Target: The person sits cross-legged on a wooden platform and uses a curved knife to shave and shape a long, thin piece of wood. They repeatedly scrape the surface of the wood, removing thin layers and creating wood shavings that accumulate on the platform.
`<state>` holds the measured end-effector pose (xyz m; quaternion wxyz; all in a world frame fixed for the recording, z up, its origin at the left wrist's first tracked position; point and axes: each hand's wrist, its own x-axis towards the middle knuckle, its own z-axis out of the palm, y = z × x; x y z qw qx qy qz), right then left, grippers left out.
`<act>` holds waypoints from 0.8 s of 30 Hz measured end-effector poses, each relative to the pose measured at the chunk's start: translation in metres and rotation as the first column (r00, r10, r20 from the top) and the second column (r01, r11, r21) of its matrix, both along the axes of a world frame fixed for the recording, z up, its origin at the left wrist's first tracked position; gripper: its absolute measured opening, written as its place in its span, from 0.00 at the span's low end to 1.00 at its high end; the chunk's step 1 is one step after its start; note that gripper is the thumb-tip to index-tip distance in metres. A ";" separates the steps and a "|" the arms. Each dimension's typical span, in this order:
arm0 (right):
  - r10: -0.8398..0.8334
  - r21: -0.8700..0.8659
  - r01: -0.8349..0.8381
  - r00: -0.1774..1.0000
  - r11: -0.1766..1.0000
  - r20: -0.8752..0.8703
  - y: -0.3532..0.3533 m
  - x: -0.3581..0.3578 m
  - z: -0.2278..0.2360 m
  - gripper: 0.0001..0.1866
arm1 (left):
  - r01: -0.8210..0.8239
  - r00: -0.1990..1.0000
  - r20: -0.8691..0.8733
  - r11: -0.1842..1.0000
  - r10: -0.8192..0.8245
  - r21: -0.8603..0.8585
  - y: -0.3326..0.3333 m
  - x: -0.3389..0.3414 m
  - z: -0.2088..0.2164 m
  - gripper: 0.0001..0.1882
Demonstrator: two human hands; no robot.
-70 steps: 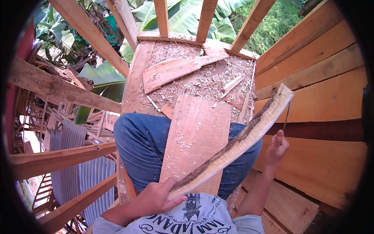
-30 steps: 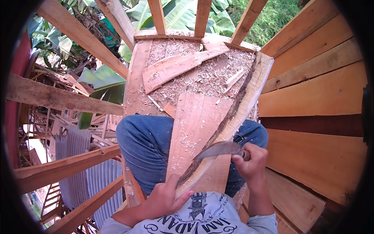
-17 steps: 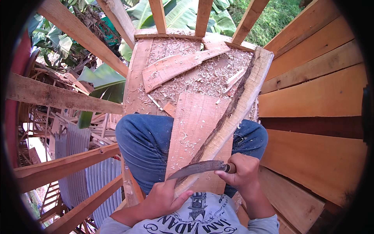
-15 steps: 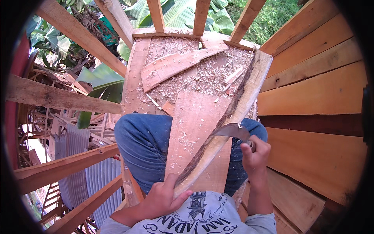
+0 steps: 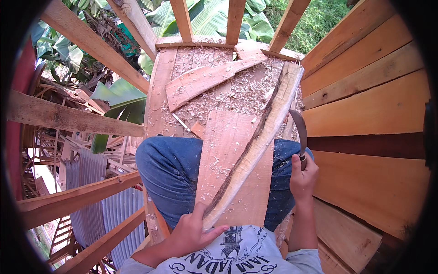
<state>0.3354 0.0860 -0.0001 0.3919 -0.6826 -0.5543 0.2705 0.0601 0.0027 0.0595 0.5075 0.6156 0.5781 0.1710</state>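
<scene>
My left hand (image 5: 192,232) grips the near end of a long wooden slab (image 5: 261,141) with dark bark along its left edge and a pale cut face. The slab slants up and away to the right across my lap. In my right hand (image 5: 304,177) is a curved knife (image 5: 299,128), its dark blade pointing up and curving left beside the slab's right edge, apart from it. My fingers wrap round its handle by my right knee. Beneath the slab, a flat board (image 5: 230,153) lies between my thighs with a few shavings on it.
Shavings (image 5: 200,57) cover the plank floor ahead, around a loose cut board (image 5: 205,80). Upright slats (image 5: 182,20) edge the far side. Horizontal planks (image 5: 365,114) wall the right. Rails (image 5: 73,114) run along the left, with corrugated sheets (image 5: 118,223) below and banana leaves (image 5: 210,18) outside.
The knife has come off the slab and swung right, its blade now pointing up. The slab's far end has shifted left. My left hand keeps its grip on the near end.
</scene>
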 end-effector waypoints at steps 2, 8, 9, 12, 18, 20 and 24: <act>-0.060 -0.016 0.058 0.981 0.998 -0.182 -0.012 -0.008 -0.007 0.18 | 0.033 0.999 -0.027 0.999 -0.034 -0.041 0.004 0.002 0.003 0.28; -0.123 -0.094 0.087 0.854 0.992 -0.506 -0.021 -0.022 0.013 0.18 | 0.042 0.999 0.023 0.998 -0.041 -0.042 0.007 -0.001 0.005 0.28; -0.131 -0.112 0.081 0.815 0.990 -0.565 -0.020 -0.021 0.016 0.20 | 0.032 0.999 0.038 0.998 -0.030 -0.049 0.007 0.000 0.006 0.28; 0.150 0.171 -0.116 0.968 0.978 -0.202 -0.036 -0.018 0.010 0.18 | 0.004 0.998 -0.056 0.994 -0.010 -0.109 0.010 0.000 0.009 0.24; -0.068 0.072 0.063 0.995 0.995 0.078 -0.009 0.013 0.026 0.21 | 0.046 0.997 -0.067 0.997 -0.042 0.056 -0.004 -0.001 0.004 0.28; 0.184 0.061 -0.194 0.974 0.979 0.135 -0.022 0.011 0.034 0.21 | 0.061 0.997 -0.058 0.997 -0.058 0.057 -0.002 0.002 0.006 0.28; 0.344 0.020 -0.350 0.928 0.936 0.140 -0.026 -0.002 0.034 0.19 | 0.050 0.997 -0.057 0.995 -0.045 0.086 0.000 0.004 0.003 0.29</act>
